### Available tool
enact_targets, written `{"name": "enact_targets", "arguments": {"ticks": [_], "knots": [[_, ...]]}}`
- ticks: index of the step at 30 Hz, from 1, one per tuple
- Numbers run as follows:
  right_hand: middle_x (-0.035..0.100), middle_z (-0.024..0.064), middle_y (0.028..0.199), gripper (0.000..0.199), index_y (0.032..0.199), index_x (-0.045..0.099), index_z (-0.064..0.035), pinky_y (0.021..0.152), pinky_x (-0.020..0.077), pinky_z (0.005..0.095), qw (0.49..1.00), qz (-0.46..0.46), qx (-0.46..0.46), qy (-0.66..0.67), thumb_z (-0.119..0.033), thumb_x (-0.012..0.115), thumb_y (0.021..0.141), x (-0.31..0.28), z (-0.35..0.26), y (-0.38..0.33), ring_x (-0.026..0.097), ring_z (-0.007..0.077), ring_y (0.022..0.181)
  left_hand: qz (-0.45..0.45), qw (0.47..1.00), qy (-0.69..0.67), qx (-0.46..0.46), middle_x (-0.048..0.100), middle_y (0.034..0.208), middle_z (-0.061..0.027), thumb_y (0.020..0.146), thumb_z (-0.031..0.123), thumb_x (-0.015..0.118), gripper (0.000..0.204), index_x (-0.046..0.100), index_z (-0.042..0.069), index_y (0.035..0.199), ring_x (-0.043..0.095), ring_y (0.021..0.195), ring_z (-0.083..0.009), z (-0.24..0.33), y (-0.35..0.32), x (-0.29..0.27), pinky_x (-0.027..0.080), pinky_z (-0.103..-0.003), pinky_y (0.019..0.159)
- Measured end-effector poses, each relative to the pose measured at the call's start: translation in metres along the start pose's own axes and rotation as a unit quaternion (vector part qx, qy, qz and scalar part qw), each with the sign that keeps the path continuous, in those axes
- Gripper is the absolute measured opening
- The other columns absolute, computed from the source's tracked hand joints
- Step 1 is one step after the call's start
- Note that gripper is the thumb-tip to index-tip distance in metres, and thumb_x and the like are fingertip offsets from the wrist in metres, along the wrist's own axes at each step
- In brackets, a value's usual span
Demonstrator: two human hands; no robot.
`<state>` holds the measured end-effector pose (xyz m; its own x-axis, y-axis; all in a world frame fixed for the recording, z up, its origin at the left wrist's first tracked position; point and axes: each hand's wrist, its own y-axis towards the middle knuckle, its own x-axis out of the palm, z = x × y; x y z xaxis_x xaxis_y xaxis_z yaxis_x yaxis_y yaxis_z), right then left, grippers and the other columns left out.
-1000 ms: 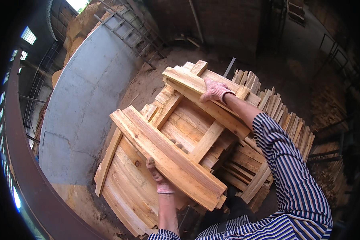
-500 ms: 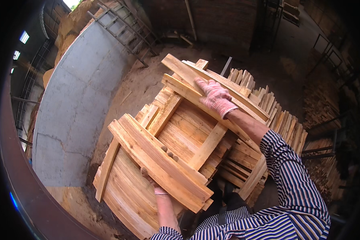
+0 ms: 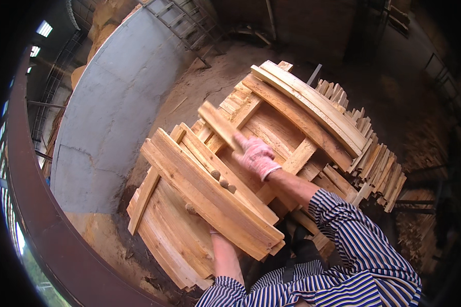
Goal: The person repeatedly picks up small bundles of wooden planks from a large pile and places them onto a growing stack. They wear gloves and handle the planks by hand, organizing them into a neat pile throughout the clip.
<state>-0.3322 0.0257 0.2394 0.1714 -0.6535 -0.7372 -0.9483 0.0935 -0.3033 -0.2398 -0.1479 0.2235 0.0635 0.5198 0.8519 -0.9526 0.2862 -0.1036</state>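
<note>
My left hand (image 3: pixel 190 209) grips a bundle of wooden boards (image 3: pixel 205 192) from below. Its thumb shows at the near edge and dark fingertips curl up over the far edge; the palm is hidden beneath. In a pinkish knitted glove, my right hand (image 3: pixel 257 156) is closed around a short wooden board (image 3: pixel 217 124), tilted and slightly blurred. This board is held just beyond the bundle, over the stacked wood. Two crosswise battens (image 3: pixel 299 156) lie on the stack under my right arm. Farther off, several long boards (image 3: pixel 305 102) rest side by side across them.
Sawn planks (image 3: pixel 176 240) form a layer at the near left, with a batten (image 3: pixel 143 204) across it. A grey curved wall (image 3: pixel 107 107) rises on the left, a ladder (image 3: pixel 182 25) leaning at its far end. A brown metal beam (image 3: pixel 61 230) curves along the left edge.
My right hand has come back toward the bundle from the far boards, now carrying a board. My left hand still holds its bundle. The whole view has shifted a little.
</note>
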Motion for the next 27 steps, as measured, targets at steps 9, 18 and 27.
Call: {"name": "enact_targets", "arguments": {"ticks": [9,18,27], "knots": [[0.060,0.0127,0.100,0.048,0.144,0.049,-0.0155,0.071,0.0506,0.0421,0.909,0.294,-0.101,-0.276,-0.023,0.055,0.097,-0.007,0.066,0.050,0.061,0.0278,0.088,-0.005,1.000,0.017,-0.007,0.053,0.133,-0.0180,0.086,0.062,0.061,0.088,0.033,0.005,0.147,0.053,0.123,-0.0313,0.003,-0.003,0.005,0.044,-0.052,0.106],[0.055,0.0160,0.126,0.043,0.144,0.051,-0.0183,0.088,0.0506,0.0454,0.947,0.083,-0.070,-0.301,-0.033,0.043,0.105,-0.052,0.108,0.043,0.058,0.0329,0.111,-0.007,0.999,0.027,-0.029,0.052,0.135,-0.0179,0.087,0.062,0.060,0.087,0.032,0.005,0.148,0.053,0.124,-0.0309,0.002,-0.006,0.001,0.043,-0.052,0.107],[0.052,0.0172,0.138,0.053,0.141,0.049,-0.0180,0.096,0.0398,0.0536,0.938,0.221,0.020,-0.266,-0.052,0.037,0.103,-0.097,0.128,0.086,0.052,0.0332,0.120,-0.018,0.998,0.031,-0.042,0.051,0.136,-0.0178,0.088,0.061,0.058,0.087,0.032,0.005,0.148,0.052,0.125,-0.0305,0.000,0.000,0.005,0.042,-0.051,0.108]]}}
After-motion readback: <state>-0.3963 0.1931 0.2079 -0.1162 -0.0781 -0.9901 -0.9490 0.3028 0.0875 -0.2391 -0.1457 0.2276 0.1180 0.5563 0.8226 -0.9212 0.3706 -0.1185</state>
